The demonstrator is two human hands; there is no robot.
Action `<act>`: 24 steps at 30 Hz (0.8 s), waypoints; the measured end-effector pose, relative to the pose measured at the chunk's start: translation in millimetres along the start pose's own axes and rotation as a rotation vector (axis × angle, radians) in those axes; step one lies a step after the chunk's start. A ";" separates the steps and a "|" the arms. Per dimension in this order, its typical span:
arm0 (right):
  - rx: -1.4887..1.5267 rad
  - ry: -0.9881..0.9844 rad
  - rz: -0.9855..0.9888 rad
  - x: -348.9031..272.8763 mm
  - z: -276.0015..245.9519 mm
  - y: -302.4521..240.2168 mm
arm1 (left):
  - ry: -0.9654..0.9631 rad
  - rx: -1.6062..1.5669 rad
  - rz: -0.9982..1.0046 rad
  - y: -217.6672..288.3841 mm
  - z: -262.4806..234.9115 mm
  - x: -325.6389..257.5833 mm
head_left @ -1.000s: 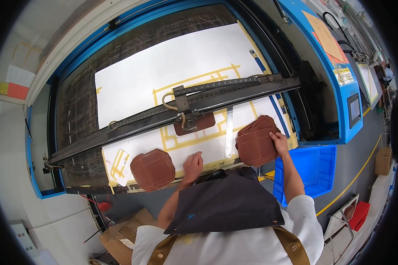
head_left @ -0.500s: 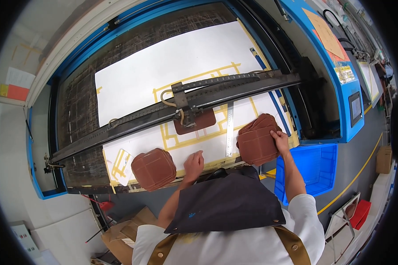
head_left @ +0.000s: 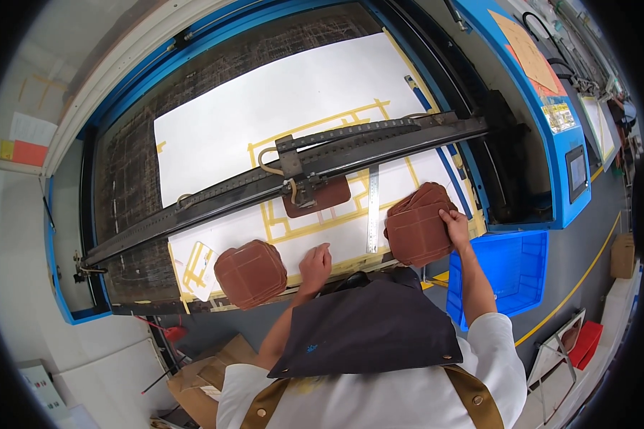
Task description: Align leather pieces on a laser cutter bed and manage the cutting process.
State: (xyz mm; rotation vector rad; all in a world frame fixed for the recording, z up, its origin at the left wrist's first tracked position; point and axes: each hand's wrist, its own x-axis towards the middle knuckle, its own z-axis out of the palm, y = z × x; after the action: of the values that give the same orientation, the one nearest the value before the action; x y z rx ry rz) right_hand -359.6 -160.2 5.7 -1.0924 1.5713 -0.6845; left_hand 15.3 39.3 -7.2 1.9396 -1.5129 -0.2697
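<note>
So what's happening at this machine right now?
A person stands at a blue-framed cutting machine. Their right hand rests on a stack of brown leather pieces, and their left hand lies flat on the white sheet. A second brown stack sits to the left. One brown piece lies under the gantry head, beside a metal ruler.

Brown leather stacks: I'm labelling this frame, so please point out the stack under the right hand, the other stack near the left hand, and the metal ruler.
Right stack of brown leather pieces (head_left: 416,227), head view, top piece.
Left stack of brown leather pieces (head_left: 250,272), head view, top centre.
Metal ruler (head_left: 373,211), head view, mid-length.
</note>
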 end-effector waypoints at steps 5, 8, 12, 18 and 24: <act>-0.006 -0.004 0.006 -1.8 -0.2 -0.2 | 0.012 -0.012 -0.010 1.5 0.2 -1.6; -0.002 -0.006 0.003 -2.1 0.1 -0.7 | 0.018 -0.026 -0.012 0.6 0.3 -1.6; 0.031 -0.004 0.020 0.2 -1.6 3.2 | -0.008 -0.018 -0.026 2.0 0.2 0.7; 0.038 0.011 -0.005 -2.9 3.7 -6.8 | -0.015 -0.015 -0.060 2.8 -2.3 1.3; -0.055 0.011 -0.015 -4.4 1.5 -8.7 | -0.008 -0.026 -0.057 2.2 -1.4 0.8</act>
State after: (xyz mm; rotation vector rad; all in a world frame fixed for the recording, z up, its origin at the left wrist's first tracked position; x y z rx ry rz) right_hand -355.5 -159.7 14.5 -1.1440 1.6004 -0.6620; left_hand 14.6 38.8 -4.6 1.9650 -1.4538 -0.3209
